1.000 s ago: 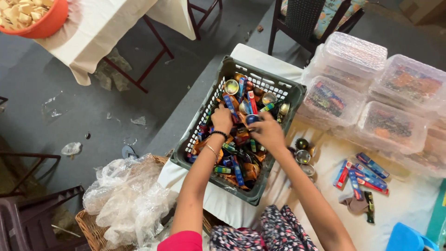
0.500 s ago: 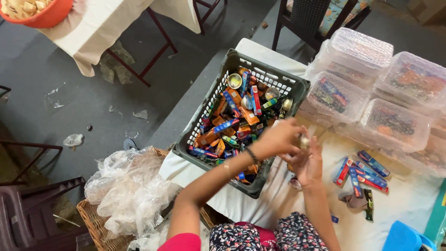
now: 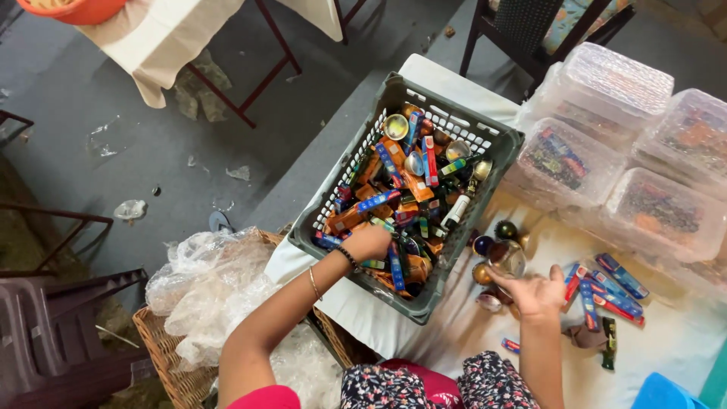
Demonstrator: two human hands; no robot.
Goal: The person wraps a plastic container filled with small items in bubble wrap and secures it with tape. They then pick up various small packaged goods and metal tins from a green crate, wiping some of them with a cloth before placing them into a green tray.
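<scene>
The left hand [image 3: 369, 242] reaches into the grey slotted plastic crate [image 3: 485, 136] of mixed colourful wrapped packets [image 3: 394, 189], fingers curled down among them; what it grips cannot be told; the right hand [image 3: 534, 291] rests spread wide and holding nothing on the white-clothed table [image 3: 681, 341], just beside a cluster of small round shiny tins [image 3: 496, 250] and near the loose red-and-blue packets [image 3: 606, 284].

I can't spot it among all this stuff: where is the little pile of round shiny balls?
In the head view, the round shiny balls lie on the white table, between the grey crate and the right hand.
</scene>
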